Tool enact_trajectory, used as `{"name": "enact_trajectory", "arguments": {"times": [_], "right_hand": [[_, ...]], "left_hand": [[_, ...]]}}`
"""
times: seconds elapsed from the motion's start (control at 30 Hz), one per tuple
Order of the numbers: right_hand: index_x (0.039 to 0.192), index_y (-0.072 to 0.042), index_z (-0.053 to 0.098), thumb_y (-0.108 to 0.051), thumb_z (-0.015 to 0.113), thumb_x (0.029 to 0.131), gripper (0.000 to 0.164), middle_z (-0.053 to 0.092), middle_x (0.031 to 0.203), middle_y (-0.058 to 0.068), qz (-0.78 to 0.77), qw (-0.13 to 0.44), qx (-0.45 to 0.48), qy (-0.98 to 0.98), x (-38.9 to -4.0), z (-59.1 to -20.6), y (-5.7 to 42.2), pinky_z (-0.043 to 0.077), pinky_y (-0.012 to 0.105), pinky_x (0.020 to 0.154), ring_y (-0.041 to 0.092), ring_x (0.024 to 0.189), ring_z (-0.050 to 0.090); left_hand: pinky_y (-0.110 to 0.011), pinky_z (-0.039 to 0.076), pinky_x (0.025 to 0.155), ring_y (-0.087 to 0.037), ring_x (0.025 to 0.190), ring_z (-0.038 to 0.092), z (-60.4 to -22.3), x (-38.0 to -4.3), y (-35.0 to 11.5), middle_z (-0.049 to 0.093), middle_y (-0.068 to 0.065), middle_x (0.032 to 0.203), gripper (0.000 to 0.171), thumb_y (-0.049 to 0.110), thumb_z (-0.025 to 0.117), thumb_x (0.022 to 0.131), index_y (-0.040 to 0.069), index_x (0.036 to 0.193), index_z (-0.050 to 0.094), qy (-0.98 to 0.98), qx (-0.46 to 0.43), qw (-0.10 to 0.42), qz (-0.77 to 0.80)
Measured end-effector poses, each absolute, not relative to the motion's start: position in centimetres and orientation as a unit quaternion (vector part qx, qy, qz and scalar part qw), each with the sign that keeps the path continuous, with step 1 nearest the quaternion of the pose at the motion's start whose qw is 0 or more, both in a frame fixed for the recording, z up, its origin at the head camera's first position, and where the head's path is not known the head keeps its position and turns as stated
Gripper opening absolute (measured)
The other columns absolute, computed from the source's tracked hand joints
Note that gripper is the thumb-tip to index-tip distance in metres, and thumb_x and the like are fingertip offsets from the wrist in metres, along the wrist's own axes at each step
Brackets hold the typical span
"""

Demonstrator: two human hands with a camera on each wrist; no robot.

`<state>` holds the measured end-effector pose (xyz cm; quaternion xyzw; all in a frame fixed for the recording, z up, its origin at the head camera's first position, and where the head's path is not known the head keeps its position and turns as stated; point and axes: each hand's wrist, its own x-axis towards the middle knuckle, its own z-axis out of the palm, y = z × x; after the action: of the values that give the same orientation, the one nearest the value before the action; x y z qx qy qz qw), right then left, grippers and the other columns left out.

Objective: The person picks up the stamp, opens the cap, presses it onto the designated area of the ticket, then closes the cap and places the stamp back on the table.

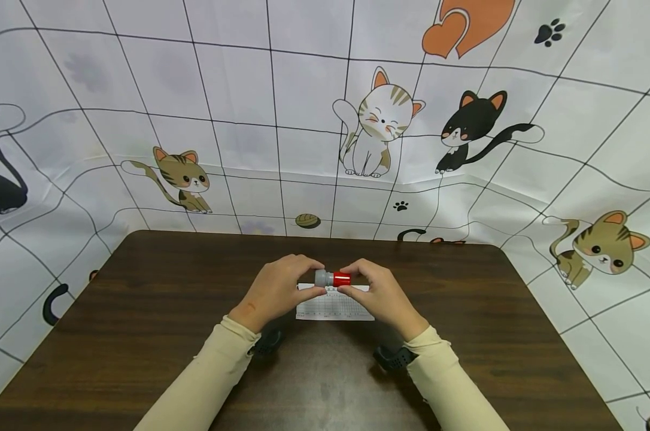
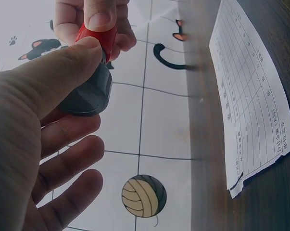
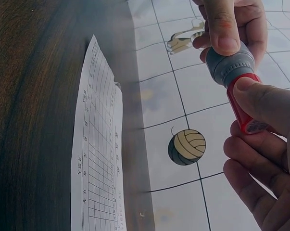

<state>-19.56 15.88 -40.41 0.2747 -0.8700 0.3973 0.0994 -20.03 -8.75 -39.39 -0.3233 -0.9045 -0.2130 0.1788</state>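
Held level above the table in the head view is a small stamp with a grey part (image 1: 321, 278) and a red part (image 1: 342, 279). My left hand (image 1: 281, 288) pinches the grey part between thumb and fingers; its other fingers spread loosely in the left wrist view. From the other side, my right hand (image 1: 381, 293) pinches the red part, whose round end face (image 3: 256, 126) shows in the right wrist view. A ridged grey collar (image 3: 238, 70) lies where the two parts meet. Beneath the hands, a printed paper form (image 1: 333, 306) with a ruled grid lies on the table.
The dark wooden table (image 1: 169, 311) has rounded far corners. Behind it and at both sides hangs a white sheet (image 1: 239, 84) with black grid lines and printed cats. Dark wrist bands (image 1: 395, 358) sit below both hands.
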Motion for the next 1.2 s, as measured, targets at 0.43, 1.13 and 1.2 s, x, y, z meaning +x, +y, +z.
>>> {"name": "enact_trajectory", "arguments": {"times": [0.43, 1.13, 1.2], "right_hand": [[0.114, -0.012, 0.072, -0.008, 0.084, 0.087, 0.03, 0.073, 0.111, 0.0, 0.388, 0.116, 0.272, -0.873, -19.41, -40.26, 15.89, 0.06, 0.042, 0.089, 0.018, 0.102, 0.07], [0.112, -0.011, 0.073, -0.01, 0.085, 0.086, 0.029, 0.072, 0.107, -0.003, 0.38, 0.145, 0.303, -0.862, -19.57, -40.39, 16.17, 0.06, 0.036, 0.081, 0.014, 0.097, 0.069], [0.113, -0.011, 0.073, -0.01, 0.085, 0.086, 0.029, 0.072, 0.107, -0.002, 0.382, 0.145, 0.301, -0.862, -19.57, -40.41, 16.18, 0.06, 0.035, 0.081, 0.014, 0.097, 0.069]], "left_hand": [[-0.037, 0.059, 0.092, -0.017, 0.106, 0.07, -39.4, -20.15, -8.82, 0.073, 0.0, 0.119, 0.046, 0.036, 0.084, 0.088, 0.014, 0.128, 0.072, -0.902, -0.334, 0.18, -0.206], [-0.037, 0.059, 0.092, -0.017, 0.107, 0.07, -39.21, -20.05, -8.87, 0.074, 0.001, 0.117, 0.047, 0.038, 0.085, 0.086, 0.014, 0.124, 0.072, -0.897, -0.332, 0.198, -0.213], [-0.036, 0.059, 0.091, -0.016, 0.106, 0.07, -39.23, -20.09, -8.88, 0.074, 0.001, 0.116, 0.046, 0.039, 0.085, 0.086, 0.015, 0.123, 0.072, -0.898, -0.33, 0.2, -0.214]]}}
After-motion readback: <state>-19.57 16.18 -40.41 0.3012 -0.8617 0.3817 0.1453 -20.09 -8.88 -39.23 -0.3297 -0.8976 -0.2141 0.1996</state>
